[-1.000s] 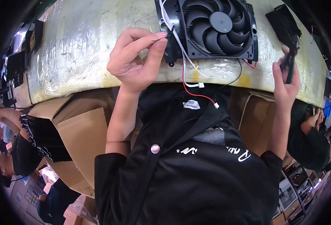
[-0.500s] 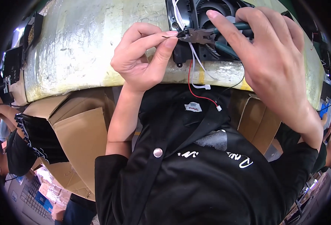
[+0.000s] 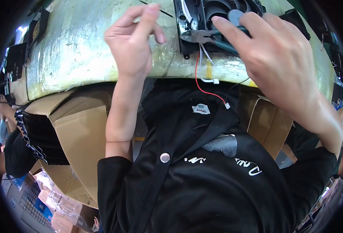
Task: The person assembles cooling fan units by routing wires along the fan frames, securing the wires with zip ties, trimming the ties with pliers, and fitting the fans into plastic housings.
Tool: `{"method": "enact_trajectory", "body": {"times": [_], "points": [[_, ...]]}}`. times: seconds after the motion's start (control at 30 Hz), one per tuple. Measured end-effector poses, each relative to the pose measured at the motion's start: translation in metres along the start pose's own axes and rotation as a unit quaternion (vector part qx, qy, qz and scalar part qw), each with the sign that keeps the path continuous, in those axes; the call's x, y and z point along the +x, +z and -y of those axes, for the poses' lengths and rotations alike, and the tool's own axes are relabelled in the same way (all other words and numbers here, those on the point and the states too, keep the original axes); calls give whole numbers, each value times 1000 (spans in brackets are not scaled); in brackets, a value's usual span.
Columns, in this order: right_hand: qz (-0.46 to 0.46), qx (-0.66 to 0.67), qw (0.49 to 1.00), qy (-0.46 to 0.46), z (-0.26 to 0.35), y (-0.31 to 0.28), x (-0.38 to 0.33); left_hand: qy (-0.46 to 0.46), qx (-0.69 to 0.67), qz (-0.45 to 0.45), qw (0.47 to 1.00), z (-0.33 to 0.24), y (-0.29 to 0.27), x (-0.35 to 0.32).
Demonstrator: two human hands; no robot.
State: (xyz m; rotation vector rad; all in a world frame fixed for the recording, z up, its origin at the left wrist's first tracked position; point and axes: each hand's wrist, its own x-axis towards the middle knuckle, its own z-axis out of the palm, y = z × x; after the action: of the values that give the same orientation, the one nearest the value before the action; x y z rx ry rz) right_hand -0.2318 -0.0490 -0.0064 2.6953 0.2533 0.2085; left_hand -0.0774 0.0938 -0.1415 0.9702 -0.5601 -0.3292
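My right hand (image 3: 276, 58) is wrapped round green-handled cutting pliers (image 3: 202, 36). Their metal jaws lie at the near left part of a black fan housing (image 3: 185, 48), over a bundle of white wires. Off to the left, my left hand (image 3: 130, 42) is raised over the table, thumb and fingers pinched on a thin black strip (image 3: 166, 14) like a cable tie's tail. From the housing a red wire (image 3: 202, 91) and white wires hang toward me. Small white connectors (image 3: 227, 105) end them. My right fingers hide part of the pliers' handles and the fan.
The table (image 3: 74, 50) is covered in shiny clear film over a pale yellowish surface. An open cardboard box (image 3: 78, 136) stands below its near edge on the left, another (image 3: 266, 120) on the right. Other people are at the far left and right rims.
My left hand has moved left and away from the pliers, taking the black strip along. The pliers' jaws have shifted slightly, staying at the housing in my right hand.
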Motion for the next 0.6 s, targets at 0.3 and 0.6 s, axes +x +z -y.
{"method": "enact_trajectory", "body": {"times": [0.3, 0.6], "points": [[-14, 285, 814, 505, -44, 115, -175, 274, 500, -22, 821, 33, -105, -149], [-233, 300, 878, 293, -13, 89, -114, -284, 688, 260, 616, 146, -220, -179]]}}
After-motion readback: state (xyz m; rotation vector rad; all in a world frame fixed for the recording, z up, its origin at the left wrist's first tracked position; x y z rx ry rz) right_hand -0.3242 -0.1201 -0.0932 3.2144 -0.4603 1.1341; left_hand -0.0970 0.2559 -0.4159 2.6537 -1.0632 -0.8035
